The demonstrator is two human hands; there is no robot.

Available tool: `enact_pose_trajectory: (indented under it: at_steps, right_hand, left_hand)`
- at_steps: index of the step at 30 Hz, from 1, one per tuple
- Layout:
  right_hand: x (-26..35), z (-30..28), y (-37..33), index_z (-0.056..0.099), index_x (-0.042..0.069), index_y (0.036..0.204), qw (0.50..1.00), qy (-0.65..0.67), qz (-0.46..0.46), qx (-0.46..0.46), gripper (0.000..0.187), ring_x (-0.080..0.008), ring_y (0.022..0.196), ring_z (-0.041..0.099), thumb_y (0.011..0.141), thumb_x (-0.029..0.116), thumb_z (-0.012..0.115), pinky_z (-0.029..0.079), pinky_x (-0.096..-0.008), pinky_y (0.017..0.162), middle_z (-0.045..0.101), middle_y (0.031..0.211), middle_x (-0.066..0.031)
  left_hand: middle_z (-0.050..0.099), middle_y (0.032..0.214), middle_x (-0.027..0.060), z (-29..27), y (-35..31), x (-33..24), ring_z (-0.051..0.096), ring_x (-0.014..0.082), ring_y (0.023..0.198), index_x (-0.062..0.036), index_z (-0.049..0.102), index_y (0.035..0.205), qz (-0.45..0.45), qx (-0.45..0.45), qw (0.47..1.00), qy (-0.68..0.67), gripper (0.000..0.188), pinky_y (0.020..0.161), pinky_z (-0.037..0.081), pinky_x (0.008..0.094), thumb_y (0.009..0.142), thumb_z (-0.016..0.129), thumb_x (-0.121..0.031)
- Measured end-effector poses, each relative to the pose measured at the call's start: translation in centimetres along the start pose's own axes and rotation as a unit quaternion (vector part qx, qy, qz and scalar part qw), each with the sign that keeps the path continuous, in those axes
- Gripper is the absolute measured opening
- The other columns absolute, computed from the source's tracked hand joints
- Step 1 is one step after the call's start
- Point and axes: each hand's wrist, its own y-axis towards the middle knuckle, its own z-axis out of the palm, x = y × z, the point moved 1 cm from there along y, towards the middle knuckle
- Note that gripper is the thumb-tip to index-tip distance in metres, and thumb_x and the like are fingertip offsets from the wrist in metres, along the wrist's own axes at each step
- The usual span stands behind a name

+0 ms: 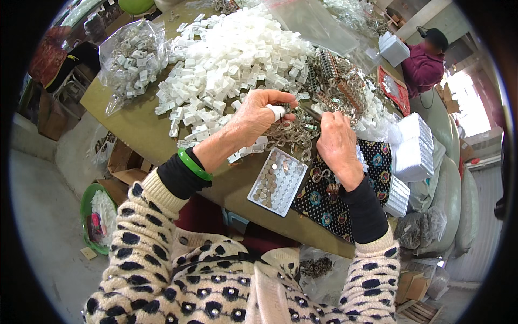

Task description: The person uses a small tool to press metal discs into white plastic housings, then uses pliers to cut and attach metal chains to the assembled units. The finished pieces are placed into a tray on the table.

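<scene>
My left hand (260, 114), with white tape round one finger and a green bangle on the wrist, is raised over the table's middle. Its fingers are pinched, and whatever they hold is too small to make out. Close by on the right, my right hand (339, 143) is closed round a slim dark tool (312, 113), its tip pointing toward the left hand. Beneath both hands lies a tangle of clear and brownish small parts (291, 135). In front of them sits a white tray (297, 189) with round pockets, partly filled with coin-like metal discs (264, 186).
A large heap of small white plastic pieces (232, 59) covers the far table, beside a filled clear bag (132, 56). Dark patterned cloth (324, 208) lies right, near stacked white trays (413, 148). A person in purple (423, 70) sits at far right. A green basin (89, 237) stands on the floor.
</scene>
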Motion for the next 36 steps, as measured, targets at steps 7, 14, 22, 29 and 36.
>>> enact_pose_trajectory:
  at_steps: [7,14,22,29,36]
  right_hand:
    - [1.2,0.3,-0.4,0.059,-0.001,0.086,0.998,0.008,-0.061,-0.006,0.014,-0.0329,0.087,0.062,0.073,-0.003,0.062,0.055,-0.0381,0.074,0.061,0.088,-0.017]
    - [1.1,0.5,-0.4,0.058,0.001,0.082,0.997,0.027,-0.07,-0.027,0.01,-0.0321,0.081,0.064,0.073,-0.004,0.06,0.054,-0.0392,0.072,0.063,0.082,-0.0153]
    - [1.0,1.3,-0.4,0.056,0.001,0.082,0.996,0.067,-0.056,-0.027,0.01,-0.0327,0.083,0.064,0.073,-0.004,0.058,0.054,-0.0402,0.072,0.063,0.082,-0.015]
    - [0.6,1.9,-0.5,0.055,0.001,0.082,0.993,0.103,-0.047,-0.022,0.007,-0.0353,0.083,0.064,0.077,0.0,0.059,0.052,-0.0432,0.072,0.062,0.082,-0.0162]
    - [0.7,1.6,-0.4,0.055,0.0,0.087,0.989,0.144,-0.016,0.006,0.011,-0.0397,0.083,0.063,0.088,0.01,0.06,0.049,-0.049,0.07,0.063,0.082,-0.0185]
  left_hand:
    - [0.068,0.109,0.0099,0.2,-0.1,-0.2,0.066,0.0123,0.085,0.0033,0.065,0.115,0.033,0.039,0.997,0.062,0.034,0.077,0.055,0.0256,0.086,0.047,0.009]
    - [0.069,0.099,0.0077,0.4,-0.7,-0.2,0.065,0.0114,0.082,0.0015,0.061,0.122,0.05,-0.023,0.996,0.07,0.033,0.072,0.053,0.0246,0.089,0.058,0.004]
    - [0.068,0.092,0.0085,0.3,-1.1,0.6,0.066,0.0114,0.082,-0.0005,0.061,0.123,-0.026,-0.059,0.998,-0.025,0.035,0.065,0.054,0.0232,0.088,0.066,-0.001]
    - [0.068,0.102,0.0122,0.4,-1.2,0.9,0.069,0.0158,0.089,0.0005,0.062,0.121,-0.037,-0.05,0.991,-0.115,0.032,0.069,0.058,0.0245,0.09,0.06,0.004]
    - [0.068,0.107,0.0145,0.2,-1.3,0.4,0.069,0.018,0.095,0.0008,0.06,0.124,-0.032,-0.01,0.99,-0.139,0.035,0.075,0.058,0.025,0.09,0.057,0.004]
